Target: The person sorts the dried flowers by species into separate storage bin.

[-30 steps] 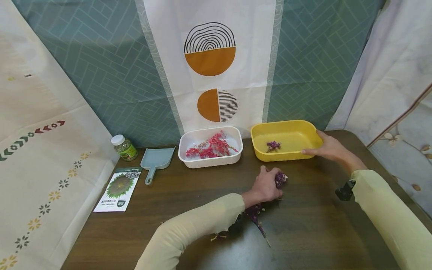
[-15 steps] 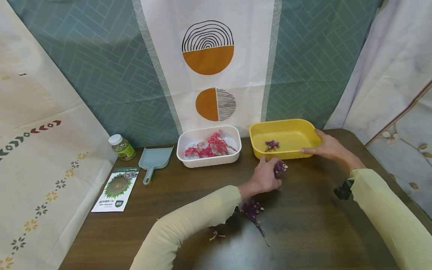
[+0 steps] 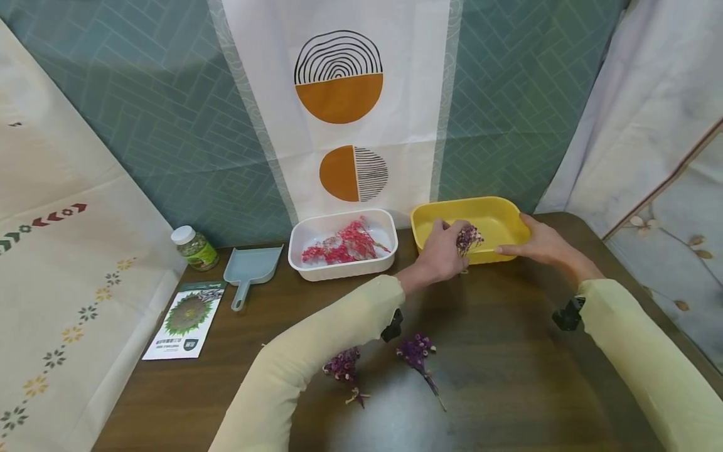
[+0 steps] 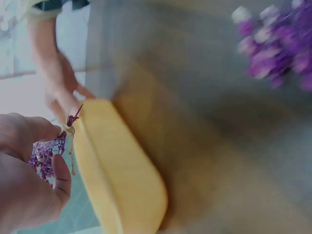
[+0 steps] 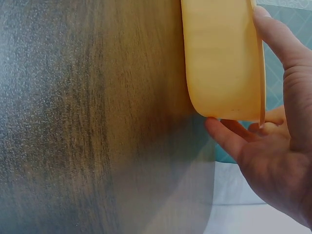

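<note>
Fingers of my left hand (image 3: 442, 253) pinch the tied stems of a purple dried-flower bunch (image 3: 469, 239), nearly closed on it, at the near side of the yellow tray (image 3: 503, 227). My right hand (image 3: 546, 243) grips that tray's right end, thumb on rim, fingertips against the outside wall. I see two loose purple bunches (image 3: 416, 353) on the worktop (image 3: 508, 383), one just beside the left sleeve (image 3: 316, 351). White tray (image 3: 344, 272) holds pink sprigs (image 3: 353, 243); dustpan (image 3: 253, 267) farther left.
</note>
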Demonstrator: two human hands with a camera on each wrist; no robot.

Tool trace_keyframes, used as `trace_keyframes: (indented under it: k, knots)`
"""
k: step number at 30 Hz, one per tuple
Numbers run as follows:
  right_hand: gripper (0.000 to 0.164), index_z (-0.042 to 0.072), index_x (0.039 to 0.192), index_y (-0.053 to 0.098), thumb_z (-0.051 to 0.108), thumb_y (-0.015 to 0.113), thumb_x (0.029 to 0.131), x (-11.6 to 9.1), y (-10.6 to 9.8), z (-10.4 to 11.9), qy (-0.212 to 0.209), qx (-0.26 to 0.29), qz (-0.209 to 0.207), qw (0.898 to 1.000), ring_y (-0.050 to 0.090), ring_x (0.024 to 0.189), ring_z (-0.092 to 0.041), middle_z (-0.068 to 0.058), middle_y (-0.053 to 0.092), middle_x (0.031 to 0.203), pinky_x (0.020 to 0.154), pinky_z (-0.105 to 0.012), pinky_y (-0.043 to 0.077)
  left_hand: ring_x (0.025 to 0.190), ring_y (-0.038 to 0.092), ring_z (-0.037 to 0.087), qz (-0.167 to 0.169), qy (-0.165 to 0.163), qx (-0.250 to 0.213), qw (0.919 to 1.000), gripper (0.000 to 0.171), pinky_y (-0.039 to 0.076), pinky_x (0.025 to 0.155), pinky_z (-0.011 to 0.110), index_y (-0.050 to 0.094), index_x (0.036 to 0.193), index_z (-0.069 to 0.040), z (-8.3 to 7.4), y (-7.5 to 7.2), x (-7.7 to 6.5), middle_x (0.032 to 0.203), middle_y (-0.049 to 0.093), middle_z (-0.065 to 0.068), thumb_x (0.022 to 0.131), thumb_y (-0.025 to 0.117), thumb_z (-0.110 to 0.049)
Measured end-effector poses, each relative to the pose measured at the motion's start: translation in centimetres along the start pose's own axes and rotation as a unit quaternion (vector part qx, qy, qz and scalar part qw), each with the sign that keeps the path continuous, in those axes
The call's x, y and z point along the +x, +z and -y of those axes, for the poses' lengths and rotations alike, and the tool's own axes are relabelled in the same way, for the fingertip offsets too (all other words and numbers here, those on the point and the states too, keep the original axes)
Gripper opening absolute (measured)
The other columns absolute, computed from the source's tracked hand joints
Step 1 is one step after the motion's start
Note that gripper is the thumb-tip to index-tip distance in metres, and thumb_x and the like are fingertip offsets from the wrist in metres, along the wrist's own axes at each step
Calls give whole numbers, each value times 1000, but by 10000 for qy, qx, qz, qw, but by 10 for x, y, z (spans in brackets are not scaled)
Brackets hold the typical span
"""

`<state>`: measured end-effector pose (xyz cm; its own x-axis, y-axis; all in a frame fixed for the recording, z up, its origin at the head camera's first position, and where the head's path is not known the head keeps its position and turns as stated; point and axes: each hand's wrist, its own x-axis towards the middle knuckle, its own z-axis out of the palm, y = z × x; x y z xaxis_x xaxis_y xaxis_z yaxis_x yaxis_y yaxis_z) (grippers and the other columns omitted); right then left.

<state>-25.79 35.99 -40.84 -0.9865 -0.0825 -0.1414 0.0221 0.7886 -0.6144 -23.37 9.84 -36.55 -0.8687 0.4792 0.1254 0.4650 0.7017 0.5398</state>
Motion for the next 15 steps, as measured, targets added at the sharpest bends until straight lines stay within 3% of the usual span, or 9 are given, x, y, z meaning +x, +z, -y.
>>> trace_keyframes:
  k: [6, 15]
  knots:
    - [120, -9, 155, 6, 60, 73, 83, 1, -1, 0, -27, -167, 6, 9999, 42, 118, -47, -39, 31, 146, 106, -66, 30, 99, 48, 16, -174, 142, 267, 9994, 67, 45, 72, 19, 49, 145, -20, -6, -8, 26, 124, 41, 11, 85, 77, -15]
    - [117, -8, 155, 11, 59, 74, 82, 2, -3, -2, -172, -163, -105, 9997, 45, 117, -46, -37, 36, 144, 105, -64, 33, 107, 48, 17, -307, 360, 645, 9968, 63, 45, 86, 19, 45, 148, -21, -12, -8, 54, 131, 39, 11, 92, 71, -13]
